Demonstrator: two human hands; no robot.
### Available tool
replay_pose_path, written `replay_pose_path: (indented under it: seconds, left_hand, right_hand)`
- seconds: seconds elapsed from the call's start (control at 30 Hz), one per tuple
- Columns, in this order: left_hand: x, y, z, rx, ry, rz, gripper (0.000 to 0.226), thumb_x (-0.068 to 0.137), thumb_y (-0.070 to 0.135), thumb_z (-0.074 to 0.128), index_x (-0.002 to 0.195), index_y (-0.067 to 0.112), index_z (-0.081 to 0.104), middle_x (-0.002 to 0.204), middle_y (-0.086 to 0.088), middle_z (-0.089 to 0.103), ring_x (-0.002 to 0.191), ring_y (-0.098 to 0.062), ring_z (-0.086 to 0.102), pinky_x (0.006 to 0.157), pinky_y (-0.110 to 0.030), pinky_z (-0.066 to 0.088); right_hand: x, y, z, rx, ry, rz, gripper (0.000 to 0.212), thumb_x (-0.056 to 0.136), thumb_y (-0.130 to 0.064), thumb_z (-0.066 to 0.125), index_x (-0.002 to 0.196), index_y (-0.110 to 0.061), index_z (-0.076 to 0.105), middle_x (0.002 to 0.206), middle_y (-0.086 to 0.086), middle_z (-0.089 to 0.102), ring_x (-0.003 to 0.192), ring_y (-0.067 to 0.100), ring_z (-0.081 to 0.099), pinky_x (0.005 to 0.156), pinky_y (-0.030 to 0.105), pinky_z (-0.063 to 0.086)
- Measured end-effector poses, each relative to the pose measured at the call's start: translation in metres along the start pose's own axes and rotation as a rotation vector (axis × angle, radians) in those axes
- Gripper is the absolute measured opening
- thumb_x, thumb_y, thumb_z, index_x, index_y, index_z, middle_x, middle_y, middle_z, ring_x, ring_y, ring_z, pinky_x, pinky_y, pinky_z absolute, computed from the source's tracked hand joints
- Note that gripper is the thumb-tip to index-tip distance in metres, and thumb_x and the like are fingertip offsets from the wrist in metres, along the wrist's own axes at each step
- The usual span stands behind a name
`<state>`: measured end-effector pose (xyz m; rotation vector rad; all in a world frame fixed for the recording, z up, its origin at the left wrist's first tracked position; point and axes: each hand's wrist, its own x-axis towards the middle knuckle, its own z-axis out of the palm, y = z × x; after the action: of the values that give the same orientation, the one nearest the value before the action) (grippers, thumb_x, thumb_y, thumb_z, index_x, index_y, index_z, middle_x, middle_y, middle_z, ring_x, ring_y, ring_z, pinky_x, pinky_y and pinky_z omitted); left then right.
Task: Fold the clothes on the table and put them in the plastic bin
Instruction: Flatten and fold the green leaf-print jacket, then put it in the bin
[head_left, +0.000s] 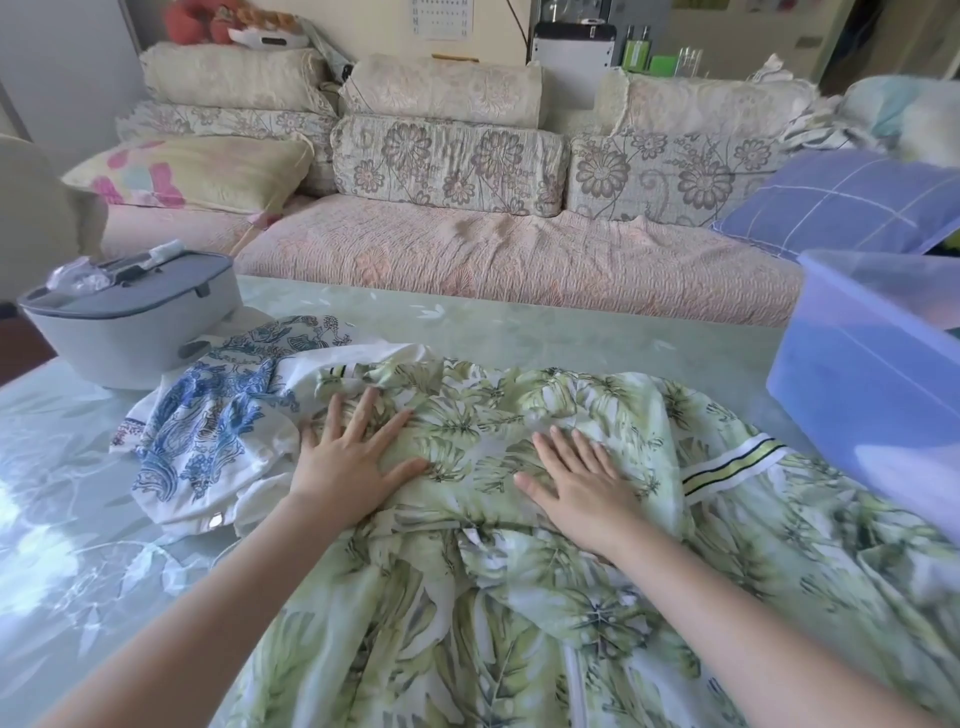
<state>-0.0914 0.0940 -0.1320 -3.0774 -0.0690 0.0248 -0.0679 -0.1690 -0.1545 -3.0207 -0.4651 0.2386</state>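
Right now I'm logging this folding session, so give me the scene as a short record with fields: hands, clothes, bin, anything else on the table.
left hand: open, flat, pressing on the green leaf-print garment
right hand: open, flat on the same garment
green leaf-print garment: spread over the table, wrinkled, not yet folded
blue-patterned garment: crumpled, left of the green one
plastic bin: blue, translucent, at the table's right
other: grey lidded container, back left
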Motion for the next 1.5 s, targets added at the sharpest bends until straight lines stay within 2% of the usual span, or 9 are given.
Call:
replay_pose_path:
  seconds: [0.2,0.43,0.6,0.9,1.1,1.23,1.33,1.4,1.5]
  left_hand:
    - [0.025,0.013,-0.024,0.089,0.211,0.180,0.080,0.079,0.074,-0.007,0.149,0.034,-0.007,0.156,-0.002,-0.013,0.142,-0.024,-0.020,0.116,-0.047,-0.010]
    - [0.033,0.004,0.008,0.092,0.004,0.104,0.088,0.061,0.078,-0.026,0.141,0.041,-0.021,0.156,0.009,-0.016,0.141,-0.023,-0.024,0.112,-0.053,-0.013]
    - [0.032,0.012,-0.014,0.141,-0.065,0.111,0.079,0.078,0.071,-0.005,0.148,0.034,-0.013,0.155,0.001,-0.021,0.140,-0.032,-0.026,0.111,-0.061,-0.011]
    - [-0.017,0.148,-0.039,-0.256,-0.022,0.405,0.055,0.097,0.050,0.024,0.149,0.033,0.014,0.157,0.004,-0.006,0.142,-0.020,-0.019,0.111,-0.047,-0.016]
    - [-0.048,0.254,-0.033,-0.338,-0.142,0.614,0.056,0.099,0.049,0.027,0.150,0.033,0.011,0.158,0.004,-0.005,0.144,-0.016,-0.017,0.116,-0.049,-0.008]
    - [-0.068,0.302,-0.027,-0.283,-0.322,0.652,0.060,0.098,0.052,0.024,0.150,0.033,0.001,0.158,0.002,-0.012,0.144,-0.019,-0.015,0.115,-0.053,-0.006]
    - [-0.075,0.312,-0.018,-0.173,-0.371,0.638,0.062,0.097,0.055,0.022,0.150,0.035,-0.004,0.157,0.002,-0.018,0.144,-0.020,-0.018,0.113,-0.059,-0.009]
    - [-0.077,0.313,-0.021,-0.146,-0.324,0.610,0.057,0.099,0.050,0.022,0.150,0.035,0.002,0.158,0.001,-0.012,0.144,-0.023,-0.016,0.110,-0.062,-0.011]
    - [-0.089,0.320,-0.039,-0.136,-0.180,0.636,0.048,0.101,0.039,0.027,0.148,0.031,0.021,0.158,-0.001,0.006,0.145,-0.027,-0.010,0.111,-0.061,-0.011]
  right_hand:
    - [-0.009,-0.004,-0.016,0.034,0.097,-0.036,0.078,0.078,-0.072,-0.008,0.146,-0.033,-0.018,0.148,-0.005,-0.030,0.138,0.017,-0.027,0.117,0.041,-0.014]
    - [-0.006,-0.004,0.006,-0.001,0.000,-0.017,0.079,0.077,-0.074,-0.010,0.144,-0.034,-0.021,0.149,-0.004,-0.031,0.140,0.021,-0.027,0.111,0.038,-0.022]
    - [-0.016,0.001,-0.011,0.286,-0.014,-0.047,0.066,0.092,-0.063,0.009,0.149,-0.033,-0.006,0.151,-0.010,-0.024,0.143,0.016,-0.020,0.109,0.034,-0.018]
    - [-0.125,0.122,-0.028,0.571,0.632,0.350,0.026,0.090,-0.008,0.058,0.116,-0.006,0.064,0.135,0.012,0.052,0.127,0.028,0.046,0.106,0.031,0.030]
    - [-0.194,0.164,-0.006,0.491,0.859,0.507,0.026,0.078,0.010,0.059,0.091,-0.009,0.071,0.098,0.008,0.068,0.099,0.029,0.059,0.089,0.024,0.038]
    - [-0.223,0.195,-0.006,0.401,0.768,0.733,0.023,0.080,-0.009,0.067,0.102,-0.013,0.068,0.102,0.013,0.064,0.102,0.036,0.053,0.088,0.035,0.037]
    - [-0.247,0.217,-0.003,0.309,0.428,0.932,0.053,0.080,-0.042,0.069,0.121,-0.013,0.053,0.123,0.012,0.053,0.119,0.032,0.042,0.096,0.033,0.029]
    - [-0.258,0.227,0.000,0.306,0.258,0.961,0.047,0.076,-0.054,0.068,0.106,-0.021,0.054,0.118,0.009,0.053,0.118,0.031,0.043,0.091,0.033,0.033]
    - [-0.262,0.228,-0.004,0.517,0.286,0.905,0.038,0.079,-0.039,0.070,0.061,-0.019,0.043,0.071,0.002,0.054,0.083,0.026,0.053,0.068,0.031,0.035]
